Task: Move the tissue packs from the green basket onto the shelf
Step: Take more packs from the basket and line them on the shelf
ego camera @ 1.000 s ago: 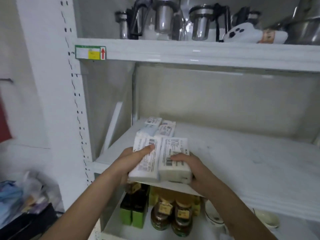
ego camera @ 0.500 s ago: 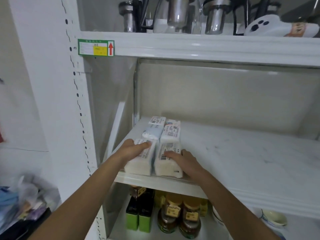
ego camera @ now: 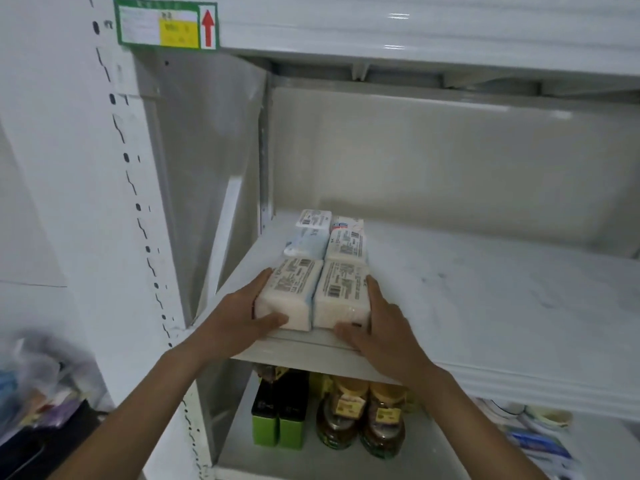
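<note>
Two tissue packs (ego camera: pixel 313 294) lie side by side on the shelf (ego camera: pixel 485 306), at its front edge near its left end. My left hand (ego camera: pixel 239 323) grasps the left pack and my right hand (ego camera: pixel 381 327) grasps the right one, fingers wrapped on the outer sides. Two more packs (ego camera: pixel 325 237) lie just behind, deeper on the shelf.

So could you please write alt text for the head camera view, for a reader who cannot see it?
Two bare hands, left hand and right hand, press two tissue packs side by side at the front edge of a white shelf, with more packs behind them. Below stand green boxes and amber bottles.
</note>
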### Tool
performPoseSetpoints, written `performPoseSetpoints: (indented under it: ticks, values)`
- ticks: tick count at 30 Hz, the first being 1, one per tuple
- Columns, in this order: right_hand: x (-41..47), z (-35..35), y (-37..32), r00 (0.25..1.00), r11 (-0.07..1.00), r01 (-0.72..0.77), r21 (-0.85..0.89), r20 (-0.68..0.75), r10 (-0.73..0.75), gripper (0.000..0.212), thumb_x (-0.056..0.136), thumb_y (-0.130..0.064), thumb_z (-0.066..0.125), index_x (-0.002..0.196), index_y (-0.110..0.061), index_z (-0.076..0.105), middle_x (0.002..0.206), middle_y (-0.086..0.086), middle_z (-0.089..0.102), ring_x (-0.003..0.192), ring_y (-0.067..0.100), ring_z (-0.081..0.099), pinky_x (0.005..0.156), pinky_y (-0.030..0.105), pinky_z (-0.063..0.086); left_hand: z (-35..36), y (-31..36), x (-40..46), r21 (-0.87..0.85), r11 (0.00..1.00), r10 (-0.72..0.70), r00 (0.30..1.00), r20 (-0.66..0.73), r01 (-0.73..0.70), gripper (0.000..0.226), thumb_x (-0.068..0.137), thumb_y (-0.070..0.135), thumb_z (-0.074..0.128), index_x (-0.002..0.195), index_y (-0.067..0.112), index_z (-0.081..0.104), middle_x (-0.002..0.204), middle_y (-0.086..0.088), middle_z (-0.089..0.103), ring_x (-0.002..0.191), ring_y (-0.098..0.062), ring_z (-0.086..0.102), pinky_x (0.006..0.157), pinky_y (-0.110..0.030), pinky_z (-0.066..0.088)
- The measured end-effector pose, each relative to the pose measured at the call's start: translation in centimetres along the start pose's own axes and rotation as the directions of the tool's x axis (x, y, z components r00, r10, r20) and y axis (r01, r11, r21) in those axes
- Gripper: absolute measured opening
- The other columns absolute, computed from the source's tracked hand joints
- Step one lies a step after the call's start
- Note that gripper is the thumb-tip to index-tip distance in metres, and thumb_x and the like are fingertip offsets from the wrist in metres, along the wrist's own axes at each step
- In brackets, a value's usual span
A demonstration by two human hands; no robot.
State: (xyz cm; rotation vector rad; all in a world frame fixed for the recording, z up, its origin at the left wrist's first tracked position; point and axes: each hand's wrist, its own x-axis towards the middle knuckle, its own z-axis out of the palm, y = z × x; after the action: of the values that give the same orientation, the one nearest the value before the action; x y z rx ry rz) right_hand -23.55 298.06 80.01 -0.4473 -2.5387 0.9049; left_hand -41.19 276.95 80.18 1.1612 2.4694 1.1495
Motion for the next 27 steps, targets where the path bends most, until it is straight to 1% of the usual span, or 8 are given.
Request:
performPoseSetpoints:
  ticks: [5, 11, 15, 18, 20, 22, 24, 27]
  values:
    - [1.7, -0.3, 1.0, 0.997, 0.991, -0.078, -0.111, 0.003, 0.079, 0.101, 0.082, -0.062, 0.073, 0.161, -0.033, 0.016, 0.141, -0.006, 0.063, 0.120, 0.027, 0.063, 0.101, 0.048, 0.052, 0.2, -0.4, 2.4, 0.021, 0.998, 0.058, 0.998, 0.006, -0.058, 0.089, 0.094, 0.041, 0.073, 0.165, 0.031, 0.022, 0.156, 0.004, 0.052, 0.134, -0.019, 0.055, 0.117, -0.040, 0.044]
    - [3.7, -0.3, 1.2, 0.983, 0.979, -0.179, -0.096, 0.023, 0.182, 0.107, 0.085, -0.062, 0.072, 0.164, -0.034, 0.007, 0.146, -0.002, 0.060, 0.126, 0.030, 0.060, 0.106, 0.048, 0.049, 1.0, -1.4, 5.0, 0.012, 0.999, 0.033, 0.999, 0.003, -0.033, 0.089, 0.095, 0.045, 0.070, 0.165, 0.034, 0.016, 0.161, 0.001, 0.046, 0.127, -0.014, 0.049, 0.110, -0.033, 0.040]
    - [4.2, -0.1, 1.1, 0.981, 0.977, -0.193, -0.089, 0.001, 0.194, 0.108, 0.085, -0.062, 0.072, 0.164, -0.032, 0.005, 0.152, -0.001, 0.056, 0.129, 0.030, 0.059, 0.108, 0.051, 0.048, 0.8, -1.6, 5.4, -0.039, 0.999, 0.000, 1.000, -0.001, 0.000, 0.096, 0.092, 0.047, 0.073, 0.166, 0.032, 0.014, 0.163, 0.005, 0.042, 0.138, -0.023, 0.050, 0.112, -0.035, 0.041]
    - [3.3, 0.4, 1.3, 0.980, 0.977, -0.188, -0.095, -0.090, 0.180, 0.110, 0.082, -0.061, 0.074, 0.164, -0.023, 0.010, 0.145, 0.004, 0.059, 0.125, 0.030, 0.059, 0.104, 0.051, 0.050, 1.3, -1.4, 4.2, -0.062, 0.998, -0.024, 0.996, -0.085, 0.018, 0.105, 0.088, 0.049, 0.077, 0.166, 0.027, 0.010, 0.162, 0.008, 0.040, 0.137, -0.023, 0.053, 0.108, -0.035, 0.043]
    - [1.8, 0.7, 1.7, 0.967, 0.964, -0.216, -0.152, -0.167, 0.190, 0.099, 0.083, -0.066, 0.068, 0.159, -0.023, 0.021, 0.140, 0.004, 0.059, 0.125, 0.029, 0.056, 0.104, 0.050, 0.049, 2.2, -1.6, 2.1, 0.015, 0.999, -0.030, 0.981, -0.190, 0.033, 0.104, 0.088, 0.053, 0.075, 0.166, 0.028, 0.010, 0.164, 0.003, 0.040, 0.137, -0.022, 0.053, 0.110, -0.042, 0.045]
    - [-0.6, 1.5, 2.3, 0.962, 0.953, -0.138, -0.271, -0.265, 0.064, 0.073, 0.090, -0.066, 0.056, 0.147, -0.024, 0.038, 0.131, 0.001, 0.063, 0.119, 0.026, 0.057, 0.099, 0.045, 0.047, 3.7, -2.0, -1.0, 0.103, 0.995, 0.018, 0.954, -0.300, 0.013, 0.089, 0.092, 0.053, 0.069, 0.162, 0.029, 0.020, 0.160, 0.002, 0.045, 0.137, -0.019, 0.051, 0.110, -0.046, 0.048]
    - [-3.8, 2.9, 3.3, 0.919, 0.922, 0.052, -0.383, -0.344, -0.194, 0.050, 0.100, -0.059, 0.046, 0.133, -0.023, 0.054, 0.119, -0.001, 0.069, 0.111, 0.027, 0.061, 0.095, 0.042, 0.045, 5.3, -2.5, -4.2, 0.152, 0.985, 0.134, 0.913, -0.385, -0.080, 0.068, 0.097, 0.046, 0.065, 0.155, 0.022, 0.039, 0.149, -0.002, 0.055, 0.134, -0.019, 0.051, 0.111, -0.047, 0.048]
    - [-8.4, 5.9, 5.8, 0.799, 0.818, 0.281, -0.502, -0.350, -0.489, 0.046, 0.102, -0.048, 0.053, 0.130, -0.014, 0.066, 0.138, 0.006, 0.067, 0.131, 0.036, 0.057, 0.115, 0.051, 0.037, 7.1, -3.5, -7.6, 0.280, 0.936, 0.316, 0.861, -0.399, -0.214, 0.054, 0.100, 0.030, 0.063, 0.147, 0.007, 0.051, 0.148, -0.014, 0.057, 0.143, -0.031, 0.048, 0.121, -0.052, 0.038]
